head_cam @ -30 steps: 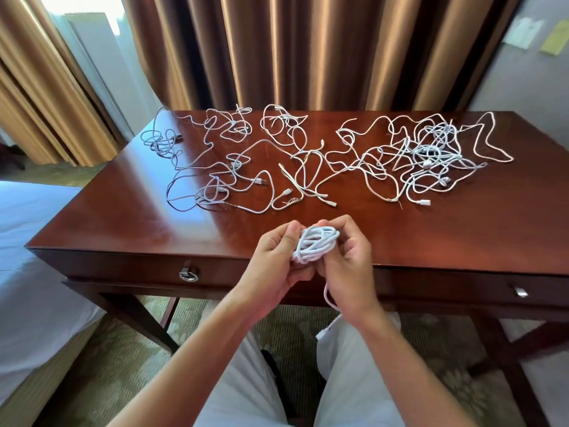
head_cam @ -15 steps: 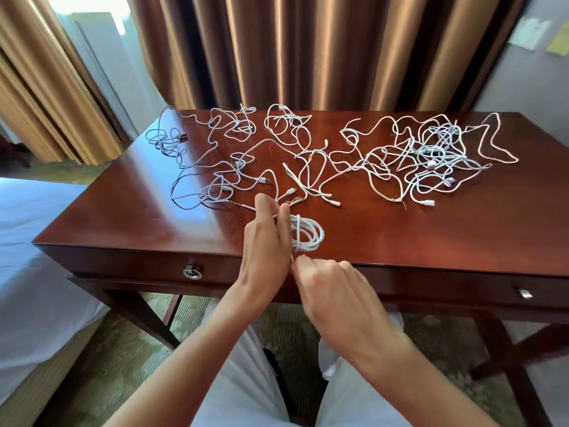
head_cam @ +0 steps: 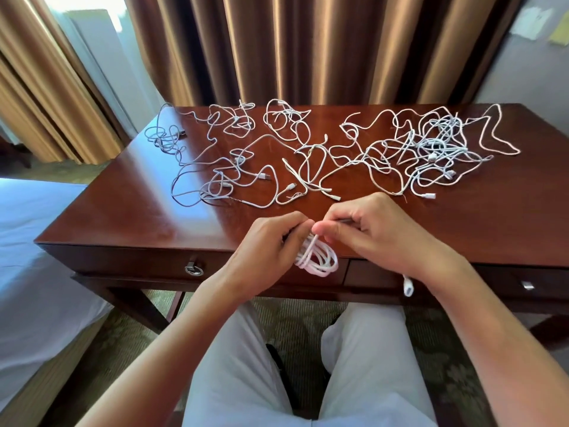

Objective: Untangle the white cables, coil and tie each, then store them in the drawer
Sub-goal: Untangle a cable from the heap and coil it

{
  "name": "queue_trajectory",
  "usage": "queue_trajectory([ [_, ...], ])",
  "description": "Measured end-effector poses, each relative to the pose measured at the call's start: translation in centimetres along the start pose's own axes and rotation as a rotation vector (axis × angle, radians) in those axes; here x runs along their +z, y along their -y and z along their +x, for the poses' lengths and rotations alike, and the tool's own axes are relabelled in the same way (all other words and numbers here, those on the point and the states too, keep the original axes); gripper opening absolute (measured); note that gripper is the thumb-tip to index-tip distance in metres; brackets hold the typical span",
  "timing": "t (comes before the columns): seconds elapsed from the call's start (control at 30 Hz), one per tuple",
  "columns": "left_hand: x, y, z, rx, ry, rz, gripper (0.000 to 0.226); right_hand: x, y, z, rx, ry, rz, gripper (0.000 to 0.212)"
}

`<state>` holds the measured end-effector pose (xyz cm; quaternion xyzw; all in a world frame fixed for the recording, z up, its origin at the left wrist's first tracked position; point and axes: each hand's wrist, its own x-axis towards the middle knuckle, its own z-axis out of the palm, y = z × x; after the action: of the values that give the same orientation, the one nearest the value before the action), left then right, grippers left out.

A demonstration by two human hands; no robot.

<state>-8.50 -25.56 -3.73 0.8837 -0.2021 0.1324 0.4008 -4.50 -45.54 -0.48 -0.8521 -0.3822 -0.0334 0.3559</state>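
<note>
We see bronze curtains point(head_cam: 277, 47) behind a glossy red-brown desk point(head_cam: 129, 220) strewn with tangled white cables point(head_cam: 323, 152) (a bed point(head_cam: 34, 241) sits left). At the desk's near edge, above the closed drawer point(head_cam: 147, 265), our left hand point(head_cam: 264, 245) and right hand point(head_cam: 378, 232) each keep a pinching grip on 1 coiled cable point(head_cam: 317, 257).

Bronze curtains point(head_cam: 308, 47) behind a dark wooden desk point(head_cam: 123, 211), white bed point(head_cam: 37, 241) alongside, patterned carpet point(head_cam: 295, 322).
</note>
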Motion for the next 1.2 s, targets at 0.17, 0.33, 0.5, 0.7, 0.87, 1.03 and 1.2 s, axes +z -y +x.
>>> queue_trajectory([
  [0.17, -0.2, -0.9, -0.1, -0.014, 0.009, -0.210, 0.035, 1.5, -1.6, -0.4, 0.062, -0.104, 0.390, 0.036],
  [0.33, 0.3, -1.5, -0.4, -0.025, -0.094, -0.248, 0.035, 3.5, -1.4, -1.0, 0.134, -0.262, 0.620, 0.037],
  [0.5, 2.2, -1.8, 0.2, -0.198, -0.277, -0.570, 0.036, 6.3, -0.4, -1.6, 0.226, -0.422, 0.742, 0.030],
  [0.7, 2.6, -1.1, 1.7, -0.240, -0.537, -0.494, 0.037, 9.6, 1.0, -2.4, 0.225, -0.524, 0.335, 0.028],
  [0.87, 2.8, 0.0, 2.3, -0.205, -0.594, -0.240, 0.033, 9.7, 3.6, -2.9, 0.289, -0.268, 0.043, 0.027],
  [1.03, 2.6, 0.8, 2.2, -0.040, -0.578, 0.021, 0.032, 8.1, 6.3, -3.3, 0.325, -0.074, -0.253, 0.013],
  [1.2, 2.2, 2.3, 1.2, 0.041, -0.391, 0.119, 0.031, 3.8, 6.2, -2.8, 0.192, -0.170, -0.604, 0.024],
])
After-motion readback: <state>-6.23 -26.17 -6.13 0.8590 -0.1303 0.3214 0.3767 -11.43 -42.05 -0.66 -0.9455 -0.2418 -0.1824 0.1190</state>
